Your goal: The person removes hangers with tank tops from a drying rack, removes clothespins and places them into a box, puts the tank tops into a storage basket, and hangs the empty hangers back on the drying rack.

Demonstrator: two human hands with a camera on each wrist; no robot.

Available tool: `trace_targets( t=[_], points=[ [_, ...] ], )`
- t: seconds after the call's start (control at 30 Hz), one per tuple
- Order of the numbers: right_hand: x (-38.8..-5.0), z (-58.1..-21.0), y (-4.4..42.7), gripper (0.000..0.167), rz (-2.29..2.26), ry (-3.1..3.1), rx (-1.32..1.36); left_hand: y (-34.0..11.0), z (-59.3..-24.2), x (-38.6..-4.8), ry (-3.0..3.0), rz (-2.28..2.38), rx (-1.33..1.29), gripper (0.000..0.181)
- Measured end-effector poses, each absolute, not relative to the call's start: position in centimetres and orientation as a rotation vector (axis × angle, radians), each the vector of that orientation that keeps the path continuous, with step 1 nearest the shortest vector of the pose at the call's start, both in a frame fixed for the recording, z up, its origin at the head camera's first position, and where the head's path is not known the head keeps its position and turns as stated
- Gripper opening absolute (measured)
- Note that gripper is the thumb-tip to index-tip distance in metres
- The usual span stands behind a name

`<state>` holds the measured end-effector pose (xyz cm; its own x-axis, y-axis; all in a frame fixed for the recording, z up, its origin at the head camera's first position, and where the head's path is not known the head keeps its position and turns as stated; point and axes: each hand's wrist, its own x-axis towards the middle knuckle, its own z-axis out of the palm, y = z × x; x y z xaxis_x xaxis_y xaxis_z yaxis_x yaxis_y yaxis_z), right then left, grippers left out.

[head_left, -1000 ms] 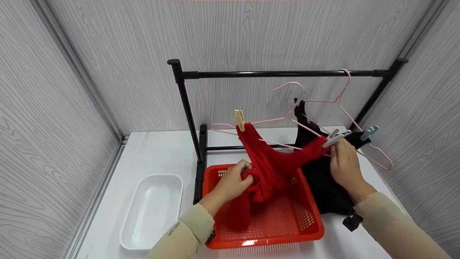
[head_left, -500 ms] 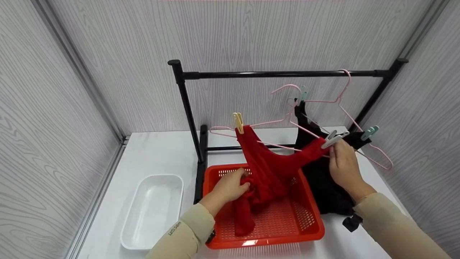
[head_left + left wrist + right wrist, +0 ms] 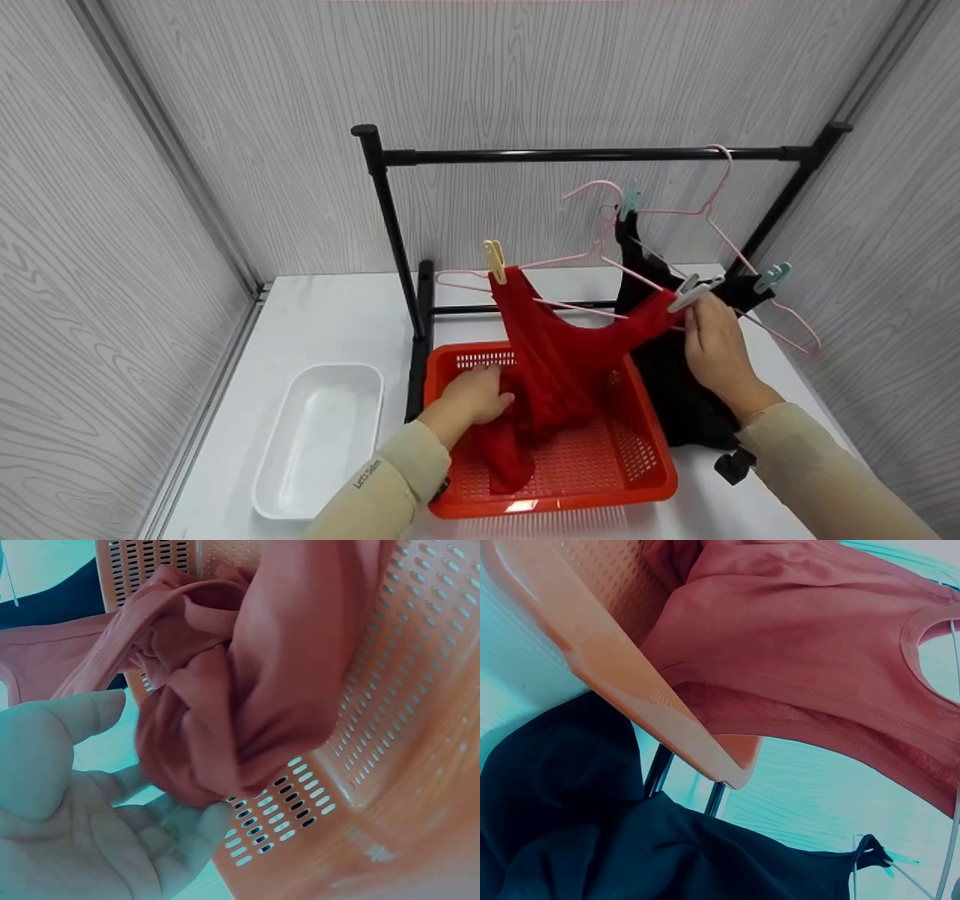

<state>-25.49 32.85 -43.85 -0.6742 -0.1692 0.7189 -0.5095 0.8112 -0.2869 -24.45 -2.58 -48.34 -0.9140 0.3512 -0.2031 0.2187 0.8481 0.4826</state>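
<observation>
A red tank top (image 3: 559, 352) hangs from a pink clothes hanger (image 3: 562, 260), its straps pinned by a yellow clothespin (image 3: 495, 262) and a white clothespin (image 3: 694, 292). My right hand (image 3: 718, 349) grips the hanger's right end beside the white clothespin. This hanger's hook is free of the rail. The garment's lower part lies bunched in the red basket (image 3: 660, 480). My left hand (image 3: 472, 397) is at that bunched cloth; in the left wrist view, its thumb stands apart and its fingertips (image 3: 214, 821) reach the cloth's edge without gripping it.
A black garment (image 3: 682, 390) hangs behind my right hand on another pink hanger (image 3: 727, 225), held with green clothespins (image 3: 772, 277). That hanger hooks over the black rack's rail (image 3: 555, 154). On the left of the table stands a white tray (image 3: 315, 442).
My left hand has let go of the bunched red cloth and moved down and left. The cloth has dropped lower in the basket. My right hand and its hanger have sunk slightly.
</observation>
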Motion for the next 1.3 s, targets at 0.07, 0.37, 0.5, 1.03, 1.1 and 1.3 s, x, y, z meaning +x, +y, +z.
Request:
trace_targets(
  t=[0.07,0.37,0.5,1.03,1.1,1.3],
  points=[
    [-25.5,-43.9,32.9,0.011,0.623,-2.278,0.501,-2.6,-48.3,-24.5,2.754,0.662,0.430,0.051],
    [-25.4,-43.9,32.9,0.012,0.632,-2.278,0.515,-2.7,-47.2,-24.3,2.796,0.658,0.473,0.045],
    [-25.4,-43.9,32.9,0.012,0.633,-2.284,0.516,-2.8,-46.6,-24.2,2.843,0.635,0.529,0.039],
    [-25.4,-44.1,32.8,0.012,0.618,-2.291,0.532,-3.7,-41.2,-24.9,3.226,0.900,0.793,0.016],
    [-25.4,-44.2,32.9,0.011,0.613,-2.291,0.527,-3.8,-40.5,-25.1,3.294,0.988,0.816,0.014],
    [-25.4,-44.2,32.9,0.011,0.608,-2.301,0.516,-4.1,-38.9,-25.7,3.430,1.281,0.885,0.018]
  ],
)
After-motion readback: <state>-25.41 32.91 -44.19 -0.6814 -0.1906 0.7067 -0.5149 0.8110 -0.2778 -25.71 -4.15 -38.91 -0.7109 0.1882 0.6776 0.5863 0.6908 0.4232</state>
